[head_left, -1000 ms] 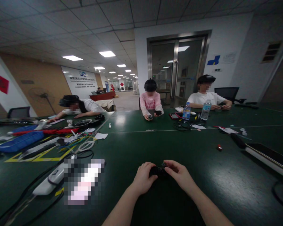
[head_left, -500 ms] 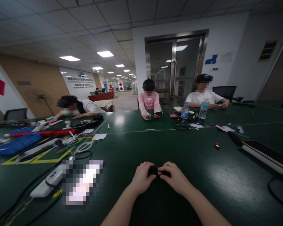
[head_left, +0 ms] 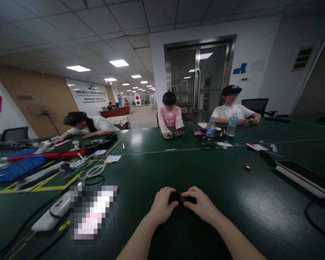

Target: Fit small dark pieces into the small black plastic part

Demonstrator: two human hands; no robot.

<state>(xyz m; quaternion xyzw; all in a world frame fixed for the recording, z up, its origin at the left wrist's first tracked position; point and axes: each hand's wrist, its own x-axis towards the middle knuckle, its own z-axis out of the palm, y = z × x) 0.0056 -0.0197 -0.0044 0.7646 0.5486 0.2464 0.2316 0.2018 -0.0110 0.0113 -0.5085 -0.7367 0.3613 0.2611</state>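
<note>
Low in the middle of the head view, a small black object (head_left: 174, 197) lies between my two hands, just over the green table (head_left: 141, 173). Its kind is too dark and too covered by fingers to make out. My left hand (head_left: 164, 204) grips its left end with curled fingers and thumb. On the other side, my right hand (head_left: 200, 204) pinches its right part between thumb and fingers. A small pale patch shows on the object between the fingertips.
Left stand a white power strip (head_left: 52, 211), a pixelated bright panel (head_left: 94, 213), coiled white cable (head_left: 95, 171) and a blue tray (head_left: 18, 168). Right lie a small red-and-silver item (head_left: 247, 166) and a white, dark-topped device (head_left: 306, 177). Bottles (head_left: 210, 127) and several seated people are across the table.
The whole scene has shifted slightly left as my head turned a little. Both hands keep nearly the same grip on the small black object.
</note>
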